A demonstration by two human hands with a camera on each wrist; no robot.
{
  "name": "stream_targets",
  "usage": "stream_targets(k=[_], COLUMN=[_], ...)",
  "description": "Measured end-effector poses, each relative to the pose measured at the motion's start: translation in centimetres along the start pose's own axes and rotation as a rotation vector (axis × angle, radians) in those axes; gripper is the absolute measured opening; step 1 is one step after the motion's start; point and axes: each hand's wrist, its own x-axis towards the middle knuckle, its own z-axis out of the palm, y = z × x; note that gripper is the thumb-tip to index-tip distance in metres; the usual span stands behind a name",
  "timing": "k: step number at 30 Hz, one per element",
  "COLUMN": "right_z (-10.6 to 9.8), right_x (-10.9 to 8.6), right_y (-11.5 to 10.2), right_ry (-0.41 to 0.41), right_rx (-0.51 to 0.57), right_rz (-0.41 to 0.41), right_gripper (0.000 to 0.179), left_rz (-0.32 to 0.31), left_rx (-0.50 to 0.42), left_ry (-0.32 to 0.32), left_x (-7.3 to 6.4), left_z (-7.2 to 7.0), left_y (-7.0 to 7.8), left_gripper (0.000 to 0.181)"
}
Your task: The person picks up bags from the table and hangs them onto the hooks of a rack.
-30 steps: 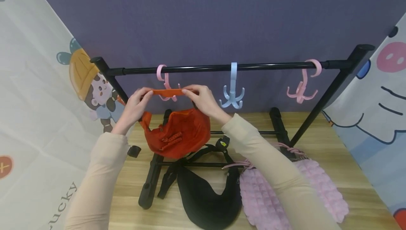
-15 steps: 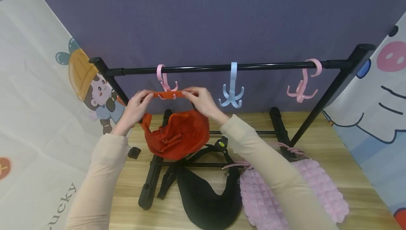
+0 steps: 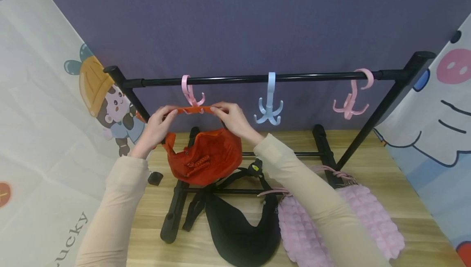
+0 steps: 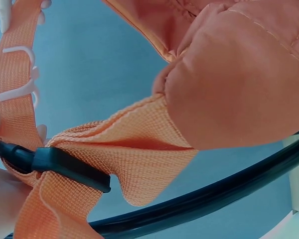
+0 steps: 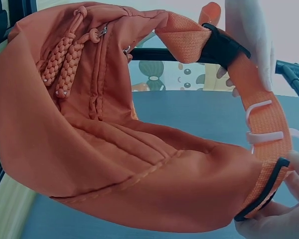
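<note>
An orange-red waist bag (image 3: 206, 158) hangs by its strap (image 4: 15, 69) between my two hands. My left hand (image 3: 156, 129) pinches the strap's left end, beside a black buckle (image 4: 70, 168). The right hand (image 3: 236, 122) pinches its right end, near a black slider (image 5: 264, 191). The stretched strap lies at the left pink hook hanger (image 3: 188, 91), which hangs from the rack's bar. Two pale prongs (image 5: 266, 136) show across the strap's face in both wrist views. Below, the bag's body is clear of the floor, with braided zipper pulls (image 5: 69, 64) on its front.
A blue hook hanger (image 3: 270, 99) and another pink one (image 3: 348, 101) hang farther right on the black rack bar (image 3: 232, 79). On the wooden floor lie a black crescent bag (image 3: 243, 230) and a puffy pink bag (image 3: 371, 214), partly behind the right sleeve.
Both hands lowered the strap slightly. The left pink hanger's prongs, earlier mostly behind the strap, now show in front of its lower edge, and the hanger has turned a little.
</note>
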Motion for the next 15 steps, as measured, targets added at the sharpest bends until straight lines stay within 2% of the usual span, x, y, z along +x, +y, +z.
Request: stream_targets(k=[15], right_z=[0.73], right_x=[-0.14], right_y=[0.51], right_ry=[-0.045], right_rx=[0.024], right_rz=[-0.029], right_gripper=[0.029], left_rz=[-0.007], left_rx=[-0.031], left_ry=[0.030], left_x=[-0.65], left_z=[0.15], left_y=[-0.84], left_gripper=[0.039])
